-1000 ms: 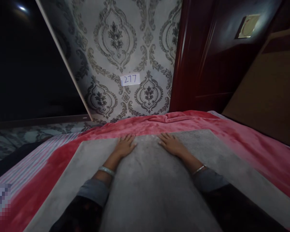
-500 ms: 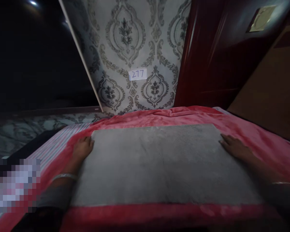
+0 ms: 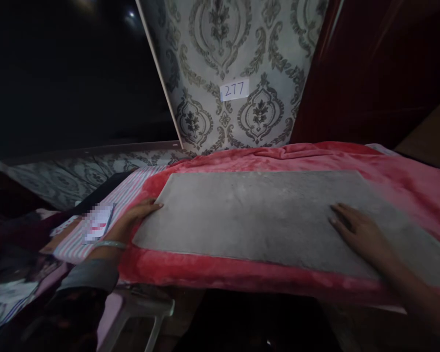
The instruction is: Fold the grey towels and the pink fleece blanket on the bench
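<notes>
A rectangular grey cloth [image 3: 242,215] with a soft nap lies spread flat on a red plush blanket [image 3: 161,266]. My left hand [image 3: 144,209] rests at the cloth's left edge, its fingers stretched towards the grey surface. On the right part of the cloth is my right hand [image 3: 355,225], open, with thumb and fingers apart and nothing between them. Whether its fingertips press on the cloth or hover just above it, I cannot tell.
A striped cloth [image 3: 132,188] shows from under the blanket at the left, with a blurred pale packet [image 3: 99,222] on it. A pale plastic stool [image 3: 157,310] stands below. Behind are a large dark screen [image 3: 77,73] and a wallpapered wall [image 3: 223,49] with a "277" label [image 3: 234,89].
My right hand has come off the cloth's right edge and moved inward over its surface. My left hand stays by the left edge. The view has swung left and down.
</notes>
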